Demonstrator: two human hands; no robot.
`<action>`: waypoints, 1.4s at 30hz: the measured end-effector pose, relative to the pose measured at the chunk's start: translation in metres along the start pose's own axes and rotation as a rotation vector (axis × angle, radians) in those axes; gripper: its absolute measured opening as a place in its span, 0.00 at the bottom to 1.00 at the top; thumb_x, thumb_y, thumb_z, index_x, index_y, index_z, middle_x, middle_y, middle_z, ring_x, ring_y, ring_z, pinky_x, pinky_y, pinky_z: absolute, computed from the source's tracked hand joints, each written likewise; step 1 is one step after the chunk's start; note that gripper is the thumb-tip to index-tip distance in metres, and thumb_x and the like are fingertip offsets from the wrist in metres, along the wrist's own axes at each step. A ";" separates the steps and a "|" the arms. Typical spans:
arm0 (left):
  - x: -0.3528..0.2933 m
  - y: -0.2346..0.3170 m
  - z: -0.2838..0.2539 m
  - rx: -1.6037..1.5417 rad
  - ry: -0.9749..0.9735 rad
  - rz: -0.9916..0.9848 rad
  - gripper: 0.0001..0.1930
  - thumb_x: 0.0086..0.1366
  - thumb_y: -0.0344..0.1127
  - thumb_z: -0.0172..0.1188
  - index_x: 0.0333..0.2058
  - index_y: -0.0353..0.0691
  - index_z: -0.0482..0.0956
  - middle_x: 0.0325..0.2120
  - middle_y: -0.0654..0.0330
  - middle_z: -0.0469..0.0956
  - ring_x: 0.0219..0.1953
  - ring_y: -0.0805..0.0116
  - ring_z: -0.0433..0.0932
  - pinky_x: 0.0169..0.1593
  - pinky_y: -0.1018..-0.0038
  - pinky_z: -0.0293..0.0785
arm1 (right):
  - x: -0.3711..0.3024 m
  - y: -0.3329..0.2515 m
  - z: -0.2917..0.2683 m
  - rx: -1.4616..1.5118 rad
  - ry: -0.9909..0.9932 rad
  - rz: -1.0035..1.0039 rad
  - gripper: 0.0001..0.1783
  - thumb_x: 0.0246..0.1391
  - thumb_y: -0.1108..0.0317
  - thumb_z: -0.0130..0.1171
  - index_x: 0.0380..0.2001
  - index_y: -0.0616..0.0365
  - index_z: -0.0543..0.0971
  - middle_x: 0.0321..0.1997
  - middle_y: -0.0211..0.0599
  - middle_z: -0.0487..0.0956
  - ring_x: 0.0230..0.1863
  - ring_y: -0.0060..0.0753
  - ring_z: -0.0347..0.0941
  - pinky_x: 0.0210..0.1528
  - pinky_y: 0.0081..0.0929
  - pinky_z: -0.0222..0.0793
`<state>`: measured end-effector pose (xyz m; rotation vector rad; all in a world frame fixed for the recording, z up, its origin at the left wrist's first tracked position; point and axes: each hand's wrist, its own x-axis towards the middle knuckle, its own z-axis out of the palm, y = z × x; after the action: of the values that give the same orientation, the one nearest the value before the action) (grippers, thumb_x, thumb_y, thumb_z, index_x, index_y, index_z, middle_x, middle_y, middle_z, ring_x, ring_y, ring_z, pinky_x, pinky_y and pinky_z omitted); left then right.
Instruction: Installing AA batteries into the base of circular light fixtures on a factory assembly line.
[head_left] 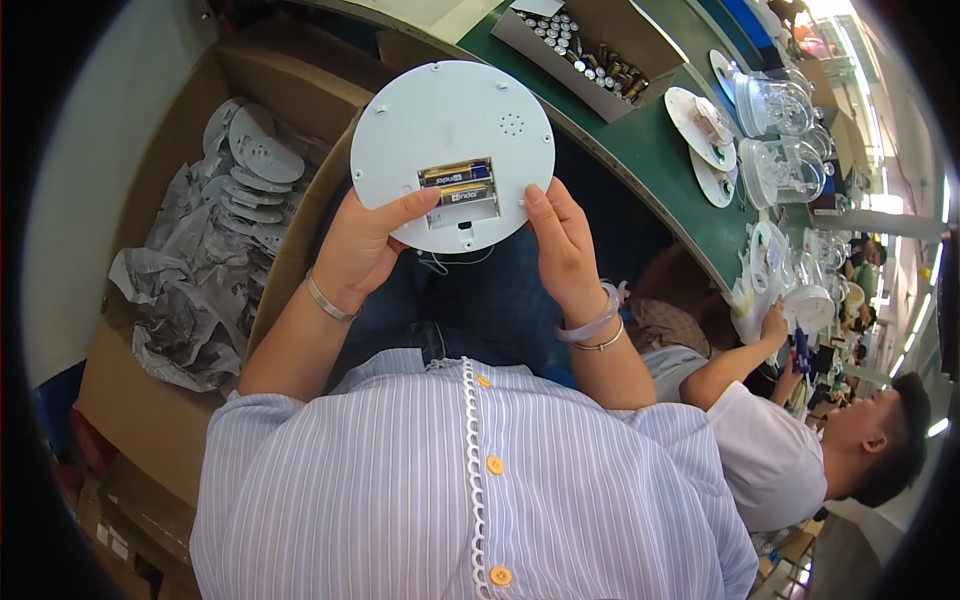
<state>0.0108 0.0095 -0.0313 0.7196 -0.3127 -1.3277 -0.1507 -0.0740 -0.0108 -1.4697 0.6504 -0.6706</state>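
Between my hands is a round white plastic base (430, 120), its underside with the battery compartment facing me. Two batteries (456, 173) lie side by side in that compartment, and its lower slot shows no battery. My left hand (368, 240) grips the base at its lower left rim, the thumb laid across to the end of the lower battery. At the lower right rim my right hand (565, 240) is closed on the base, thumb on top and fingers behind. A thin wire (435, 264) hangs below the base.
A cardboard box (165, 425) with crumpled paper and several white discs (265, 155) stands at my left. On the green table (625, 150) are a carton of batteries (590, 95), white bases (700, 125) and clear domed pieces (785, 170). A co-worker (770, 450) works at my right.
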 end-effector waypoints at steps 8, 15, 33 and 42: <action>-0.003 -0.005 0.001 0.042 0.010 0.106 0.24 0.46 0.22 0.59 0.44 0.34 0.65 0.39 0.54 0.71 0.41 0.65 0.71 0.45 0.74 0.68 | -0.001 -0.010 0.003 -0.060 -0.011 -0.039 0.15 0.57 0.65 0.38 0.40 0.65 0.66 0.36 0.30 0.70 0.38 0.15 0.61 0.42 0.14 0.55; -0.004 -0.002 0.003 0.012 0.077 0.113 0.23 0.47 0.20 0.58 0.45 0.34 0.64 0.40 0.55 0.70 0.42 0.65 0.71 0.45 0.73 0.68 | 0.007 -0.013 0.010 0.001 -0.007 -0.055 0.16 0.55 0.66 0.39 0.44 0.66 0.64 0.38 0.33 0.69 0.40 0.18 0.61 0.44 0.17 0.56; -0.003 0.003 0.001 -0.054 0.109 0.045 0.20 0.54 0.27 0.53 0.47 0.34 0.62 0.42 0.55 0.69 0.42 0.66 0.71 0.43 0.74 0.71 | 0.125 -0.015 -0.075 -0.600 0.318 -0.436 0.09 0.43 0.65 0.57 0.26 0.59 0.76 0.26 0.32 0.75 0.29 0.22 0.70 0.35 0.22 0.64; -0.003 0.002 0.002 -0.060 0.129 0.028 0.19 0.60 0.35 0.47 0.49 0.37 0.59 0.42 0.55 0.69 0.41 0.66 0.72 0.39 0.73 0.74 | 0.039 -0.050 0.006 -0.742 -0.190 -0.353 0.11 0.42 0.68 0.55 0.32 0.57 0.73 0.26 0.38 0.70 0.26 0.37 0.66 0.31 0.27 0.62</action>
<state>0.0104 0.0121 -0.0283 0.7442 -0.1788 -1.2531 -0.1212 -0.0991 0.0394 -2.3446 0.5142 -0.5671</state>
